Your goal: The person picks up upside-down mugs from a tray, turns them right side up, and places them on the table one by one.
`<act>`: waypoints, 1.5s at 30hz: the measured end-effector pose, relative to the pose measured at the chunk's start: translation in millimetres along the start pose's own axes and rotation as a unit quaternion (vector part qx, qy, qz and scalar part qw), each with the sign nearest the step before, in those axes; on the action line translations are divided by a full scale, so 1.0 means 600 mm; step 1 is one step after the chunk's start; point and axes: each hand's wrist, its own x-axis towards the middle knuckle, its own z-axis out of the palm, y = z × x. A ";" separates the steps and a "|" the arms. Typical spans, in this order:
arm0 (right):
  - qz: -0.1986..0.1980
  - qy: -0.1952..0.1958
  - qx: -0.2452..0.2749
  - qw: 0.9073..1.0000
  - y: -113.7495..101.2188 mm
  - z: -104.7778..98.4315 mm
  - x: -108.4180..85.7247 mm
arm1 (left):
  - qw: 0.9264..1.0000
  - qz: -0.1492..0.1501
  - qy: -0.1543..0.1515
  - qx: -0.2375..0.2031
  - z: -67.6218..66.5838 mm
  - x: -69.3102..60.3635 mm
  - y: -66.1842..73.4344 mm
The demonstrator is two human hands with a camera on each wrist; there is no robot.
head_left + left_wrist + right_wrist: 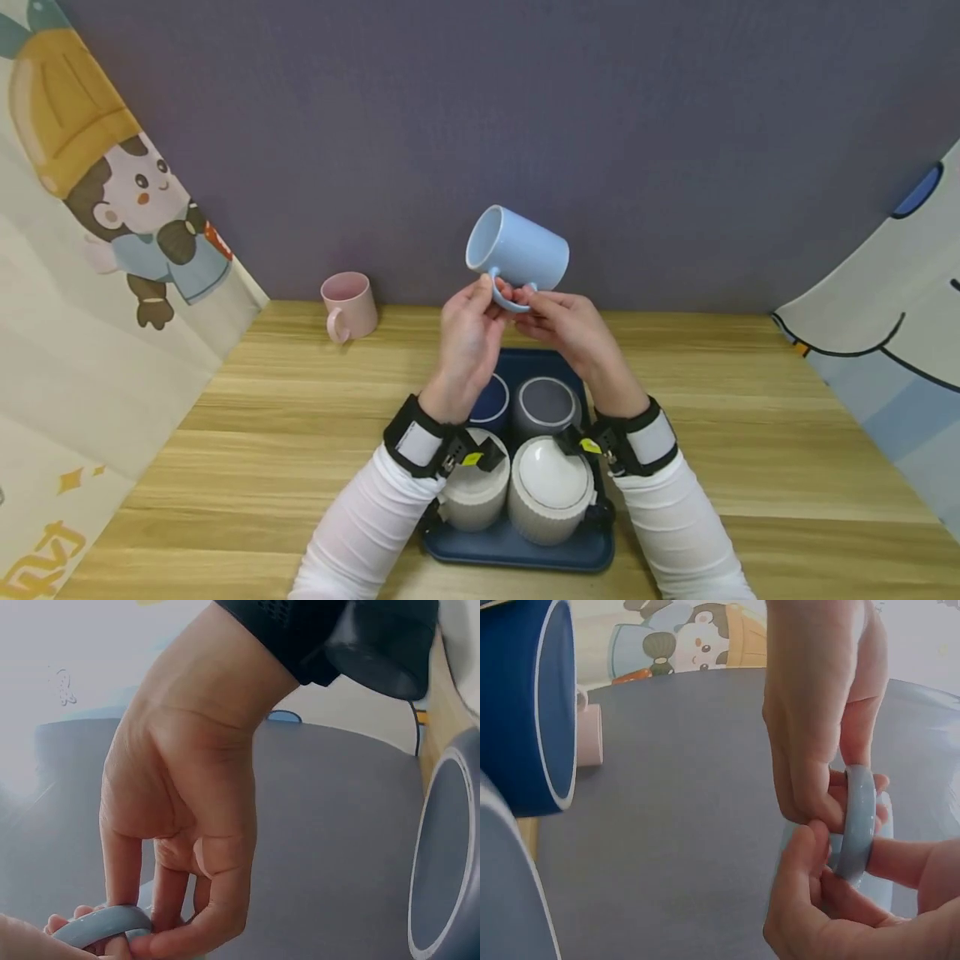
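Observation:
A light blue mug (528,250) is held tilted in the air, its mouth toward the upper left and its handle (510,300) turned down toward me. My left hand (471,333) pinches the handle near the rim end. On the handle's other end, the fingers of my right hand (573,333) grip it too. Both wrist views show the curved handle (859,825) between the fingers of the two hands. Most of the mug's body is hidden in the left wrist view.
Below my forearms a dark blue tray (517,550) carries a navy cup (491,400), a grey cup (547,404) and two cream ribbed vessels (551,492). A pink mug (352,304) stands at the table's back left. Behind the table rises a grey panel (675,167).

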 end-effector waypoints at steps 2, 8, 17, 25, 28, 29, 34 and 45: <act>0.006 0.002 0.018 1.000 0.000 0.000 0.000 | 1.000 0.003 -0.002 0.010 -0.001 0.000 -0.002; 0.024 -0.007 0.069 0.997 -0.005 -0.003 0.000 | 0.999 0.022 -0.012 0.044 -0.002 0.000 -0.004; 0.028 -0.044 0.145 0.988 -0.022 -0.006 0.004 | 0.998 0.021 -0.007 0.062 -0.004 0.002 -0.001; 0.047 -0.052 0.196 0.978 -0.017 -0.008 0.002 | 0.996 0.012 0.004 0.084 -0.007 0.001 -0.001; 0.052 -0.043 0.221 0.973 -0.017 -0.006 0.002 | 0.996 0.009 0.011 0.091 -0.009 0.002 -0.003; 0.053 -0.040 0.227 0.972 -0.017 -0.005 0.002 | 0.996 0.007 0.014 0.093 -0.010 0.002 -0.004; 0.057 -0.043 0.282 0.957 -0.014 -0.004 0.002 | 0.995 0.003 0.017 0.096 -0.015 0.002 -0.007; 0.057 -0.063 0.387 0.918 -0.013 0.002 0.003 | 0.994 -0.014 0.023 0.105 -0.015 0.003 -0.002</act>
